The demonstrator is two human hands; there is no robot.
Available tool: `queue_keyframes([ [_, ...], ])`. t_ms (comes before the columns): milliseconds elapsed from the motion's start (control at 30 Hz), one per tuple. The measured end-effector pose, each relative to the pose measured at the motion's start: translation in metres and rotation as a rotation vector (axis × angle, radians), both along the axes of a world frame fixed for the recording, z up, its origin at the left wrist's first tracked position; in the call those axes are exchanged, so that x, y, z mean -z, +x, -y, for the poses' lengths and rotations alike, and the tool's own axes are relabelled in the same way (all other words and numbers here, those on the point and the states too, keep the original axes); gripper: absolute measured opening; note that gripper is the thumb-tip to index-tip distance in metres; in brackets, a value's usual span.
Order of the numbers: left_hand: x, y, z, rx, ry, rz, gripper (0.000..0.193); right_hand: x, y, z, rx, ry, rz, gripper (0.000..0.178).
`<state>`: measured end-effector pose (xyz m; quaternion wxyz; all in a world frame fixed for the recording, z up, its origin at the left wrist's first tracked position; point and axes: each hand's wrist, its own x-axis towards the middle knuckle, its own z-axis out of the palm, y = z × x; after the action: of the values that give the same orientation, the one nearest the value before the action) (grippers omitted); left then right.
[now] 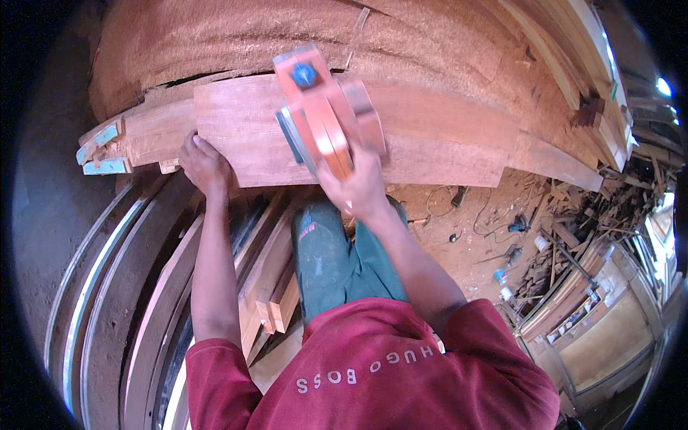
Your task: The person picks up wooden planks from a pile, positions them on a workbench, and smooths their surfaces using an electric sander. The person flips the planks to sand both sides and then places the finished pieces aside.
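Observation:
My right hand (pixel 358 185) is closed round the handle of an orange electric hand planer (pixel 326 122) with a blue knob. The planer rests on a wide reddish wooden board (pixel 444 161) and is slightly blurred. At the board's left end, my left hand (pixel 204 163) grips the edge with bent fingers; part of its grip is hidden. Beneath the board lies a longer plank (pixel 154 136), whose ends stick out on both sides.
Wood shavings (pixel 215 39) cover the ground beyond the board. Long timbers (pixel 179 265) lean at my left. Offcuts (pixel 573 229) pile up at the right, near a wooden panel (pixel 609 344). More planks (pixel 566 50) stand at the far right.

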<state>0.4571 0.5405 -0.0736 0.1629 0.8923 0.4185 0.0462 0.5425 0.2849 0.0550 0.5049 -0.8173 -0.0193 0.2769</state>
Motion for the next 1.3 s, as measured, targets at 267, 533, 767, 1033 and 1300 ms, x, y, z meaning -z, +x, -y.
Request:
queue_keyframes([
  [267,0.006,-0.007,-0.007,0.012,0.031,0.025,0.034,-0.004,-0.067,0.045,-0.081,-0.033,-0.065,0.047],
  [533,-0.004,0.002,-0.001,-0.024,-0.006,0.03,0.034,0.001,-0.023,-0.015,-0.063,0.016,-0.01,0.039],
  [767,-0.003,-0.002,-0.003,-0.021,-0.017,0.053,0.036,-0.004,-0.025,-0.027,-0.118,0.0,0.02,0.039],
  [1033,0.007,-0.008,-0.007,0.032,-0.071,0.133,0.037,-0.002,-0.05,-0.023,-0.121,0.04,0.117,0.032],
  [1300,0.021,-0.036,-0.018,-0.44,-0.557,0.624,0.034,-0.021,0.008,-0.049,-0.179,-0.006,0.163,0.025],
])
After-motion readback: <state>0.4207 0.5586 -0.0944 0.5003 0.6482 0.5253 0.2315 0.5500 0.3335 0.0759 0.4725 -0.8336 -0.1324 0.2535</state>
